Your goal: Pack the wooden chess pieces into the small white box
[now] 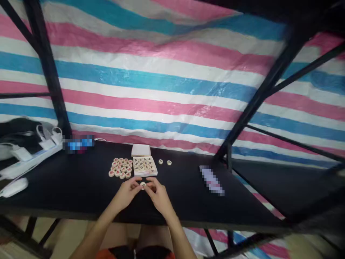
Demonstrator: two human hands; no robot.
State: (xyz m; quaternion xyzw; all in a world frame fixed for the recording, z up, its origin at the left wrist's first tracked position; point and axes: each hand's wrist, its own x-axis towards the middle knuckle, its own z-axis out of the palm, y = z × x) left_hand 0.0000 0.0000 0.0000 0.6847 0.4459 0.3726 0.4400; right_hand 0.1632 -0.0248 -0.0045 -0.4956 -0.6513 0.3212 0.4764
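My two hands are drawn close together over the near part of the bench (183,203), and between the fingertips of my left hand (130,187) and my right hand (156,189) I hold one round piece (142,185), a small pale disc with a dark mark on its upward face. My thumbs press in from either side of it, while the other fingers curl around just beyond. The disc sits right in front of a shallow square box (145,174), whose pale walls frame rows of similar discs bearing dark characters. Behind that box, at its far edge, stands a plain white box part (141,150), flat-sided and smooth. To the left of the box, a tight cluster of red-marked pieces (119,168) lies face up, thick little cylinders set in rough rows with their rims close together. On the other side, two loose pieces (169,162) rest apart on the matte black surface. Further left runs a long white power strip (35,161), with blocky chargers plugged into it. Well off to the right lies a lavender oblong (211,181), blurred into squares. Behind everything hangs a wrinkled, glossy sheet (151,88) striped pink, white and blue, crossed by dark, straight frame bars (50,72).
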